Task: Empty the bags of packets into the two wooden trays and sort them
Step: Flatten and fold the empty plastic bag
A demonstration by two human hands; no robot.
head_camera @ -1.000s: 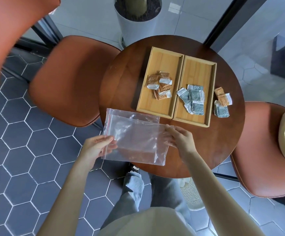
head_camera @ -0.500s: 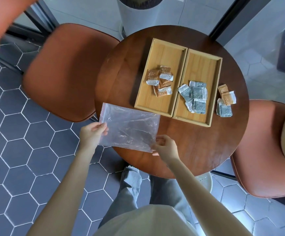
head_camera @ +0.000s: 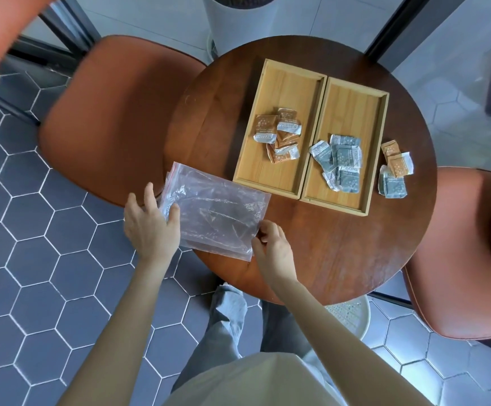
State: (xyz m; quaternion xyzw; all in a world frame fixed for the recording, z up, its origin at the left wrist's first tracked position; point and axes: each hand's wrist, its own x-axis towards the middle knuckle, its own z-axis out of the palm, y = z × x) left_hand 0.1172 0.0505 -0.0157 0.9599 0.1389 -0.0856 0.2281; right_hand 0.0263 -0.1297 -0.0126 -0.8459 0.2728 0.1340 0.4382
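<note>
Bags [head_camera: 218,212], emptied, at table [head_camera: 341,259] edge.
Left grip [head_camera: 150,224] flat on them, fingers apart; right grip [head_camera: 270,244] pinches a corner. Risk: overhanging plastic slides floorward on release.

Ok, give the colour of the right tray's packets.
The packets are grey-blue with white; head view.

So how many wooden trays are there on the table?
2. The left tray holds orange packets; the right tray sits right beside it, holding grey-blue packets. No third seems hidden.
</note>
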